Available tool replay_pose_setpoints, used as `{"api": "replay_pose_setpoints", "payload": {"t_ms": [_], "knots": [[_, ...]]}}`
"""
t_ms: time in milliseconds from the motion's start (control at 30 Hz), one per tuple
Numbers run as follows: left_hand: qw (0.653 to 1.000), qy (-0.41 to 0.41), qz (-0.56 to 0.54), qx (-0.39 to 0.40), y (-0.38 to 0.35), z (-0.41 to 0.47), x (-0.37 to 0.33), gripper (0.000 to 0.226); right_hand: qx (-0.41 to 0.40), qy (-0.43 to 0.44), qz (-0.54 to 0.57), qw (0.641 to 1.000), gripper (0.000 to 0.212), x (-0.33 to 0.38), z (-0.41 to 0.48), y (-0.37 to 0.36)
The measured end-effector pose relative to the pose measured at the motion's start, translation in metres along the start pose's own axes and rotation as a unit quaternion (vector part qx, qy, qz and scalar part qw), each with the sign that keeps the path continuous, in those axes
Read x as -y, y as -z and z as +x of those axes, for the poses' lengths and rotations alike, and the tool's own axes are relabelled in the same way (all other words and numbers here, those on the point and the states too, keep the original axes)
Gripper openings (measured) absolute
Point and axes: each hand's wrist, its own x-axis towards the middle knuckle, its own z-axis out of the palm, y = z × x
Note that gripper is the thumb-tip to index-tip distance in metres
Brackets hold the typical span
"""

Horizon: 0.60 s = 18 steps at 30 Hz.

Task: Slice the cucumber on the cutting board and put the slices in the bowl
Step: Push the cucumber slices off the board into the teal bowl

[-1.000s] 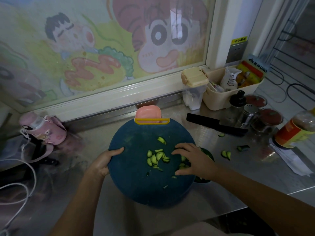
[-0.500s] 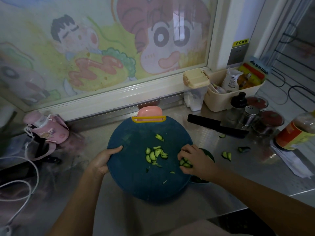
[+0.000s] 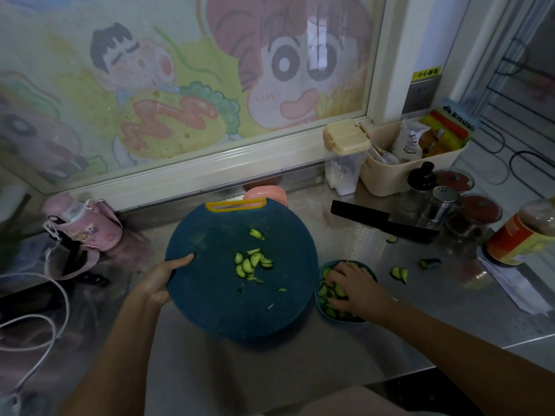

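Left hand (image 3: 162, 283) on cutting board (image 3: 210, 295) edge, right hand (image 3: 354, 289) in bowl (image 3: 342, 322)

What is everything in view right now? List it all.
cutting board: one, dark teal, counter centre
bowl: one, teal, right of board
cucumber slices: many, green, heap on board, more in bowl, few loose on counter
knife: one, black, behind bowl
small dish: one, pink, behind board
flask: one, pink, far left
basket: one, cream, back right
jars: two, red lids, right
bottle: one, orange label, far right
left hand: one, grips board's left edge
right hand: one, in bowl on slices
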Motion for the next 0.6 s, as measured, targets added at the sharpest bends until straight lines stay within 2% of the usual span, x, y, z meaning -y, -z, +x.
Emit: {"api": "replay_pose_setpoints", "payload": {"t_ms": [133,200,333,400,500,600], "knots": [[1.0,-0.01,-0.009,0.009,-0.001,-0.004,-0.007,0.021,-0.126,-0.001,0.164,0.978,0.025,0.009,0.005,0.02],[1.0,-0.008,-0.01,0.024,-0.01,-0.005,-0.009,0.021,-0.158,0.006,0.23,0.96,0.034,0.018,0.01,0.041],[0.998,0.017,-0.001,0.058,-0.029,0.0,-0.011,0.029,-0.086,0.059,0.291,0.951,0.089,0.037,0.032,0.079],[0.997,0.029,0.011,0.074,-0.04,0.004,-0.012,0.034,-0.074,0.083,0.282,0.953,0.101,0.045,0.042,0.088],[0.993,0.032,0.03,0.112,-0.057,0.007,-0.012,0.051,-0.046,0.121,0.269,0.954,0.1,0.055,0.048,0.087],[0.989,0.039,0.038,0.138,-0.065,0.011,-0.009,0.068,-0.041,0.178,0.204,0.962,0.075,0.064,0.047,0.079]]}}
